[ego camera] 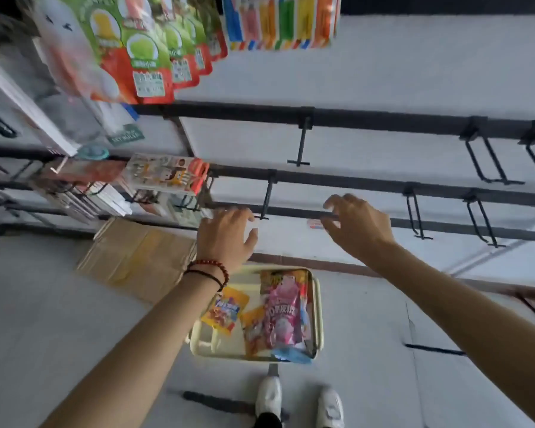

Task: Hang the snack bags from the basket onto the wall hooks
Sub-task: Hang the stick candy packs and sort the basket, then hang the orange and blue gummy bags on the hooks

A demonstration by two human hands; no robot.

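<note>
A pale yellow basket (318, 307) stands on the floor below me. In it lie a pink snack bag (283, 316), a yellow-and-blue bag (226, 308) and an orange bag (254, 332). My left hand (224, 236) hovers above the basket with loosely spread fingers, holding nothing, just left of an empty black hook (266, 196). My right hand (357, 225) is also empty, its fingers loosely curled in front of the lowest black rail (445, 225). Another bare hook (301, 140) juts from the rail above.
Green-and-red bags (149, 66) and a striped multicolour bag (278, 23) hang at the top. More packets (164, 173) hang at the left. Paired empty hooks (485, 162) line the right side. A flattened cardboard box (139, 257) lies on the floor. My white shoes (269, 396) stand behind the basket.
</note>
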